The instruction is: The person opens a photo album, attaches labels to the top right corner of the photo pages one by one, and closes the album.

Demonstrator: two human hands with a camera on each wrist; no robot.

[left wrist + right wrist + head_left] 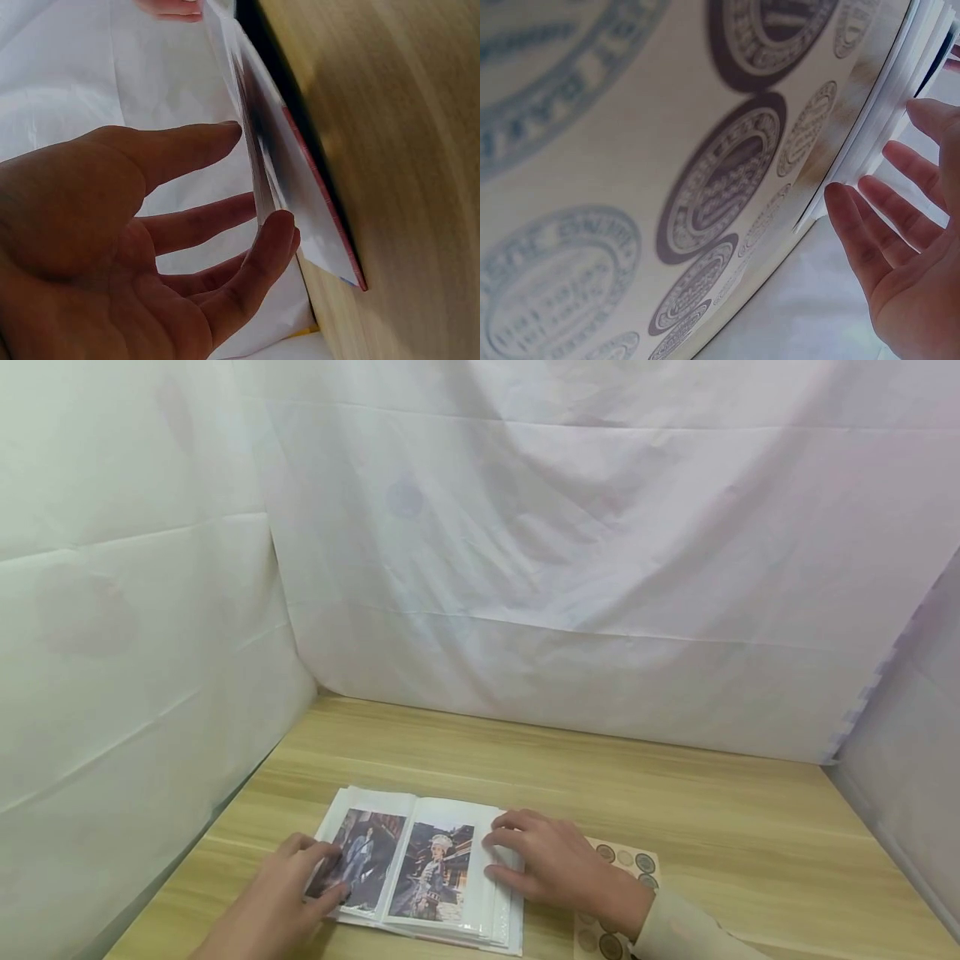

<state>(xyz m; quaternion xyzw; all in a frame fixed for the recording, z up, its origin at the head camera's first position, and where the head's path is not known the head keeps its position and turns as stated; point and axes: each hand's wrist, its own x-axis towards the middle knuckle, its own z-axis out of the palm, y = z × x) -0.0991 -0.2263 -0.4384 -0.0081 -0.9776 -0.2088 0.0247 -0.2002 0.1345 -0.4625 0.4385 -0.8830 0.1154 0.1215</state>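
Observation:
An open photo album (480,902) lies on the table with a photo in each facing page. The left photo (375,852) shows a figure in blue clothing; the right photo (438,868) shows one in a pale headdress. My left hand (281,893) touches the left page near its outer edge, fingers loosely bent. In the left wrist view, the fingertips of this hand (150,247) meet the album's pages (259,165) above its red-edged cover. My right hand (555,864) rests its fingertips on the right page's outer edge. The right wrist view shows those fingers (862,247) spread beside the page stack (874,112).
A tan sheet of round stamp-like stickers (588,939) lies partly beneath my right hand and wrist. The wood-grain table (720,827) extends behind and to the right. White cloth (525,568) hangs at the back and both sides.

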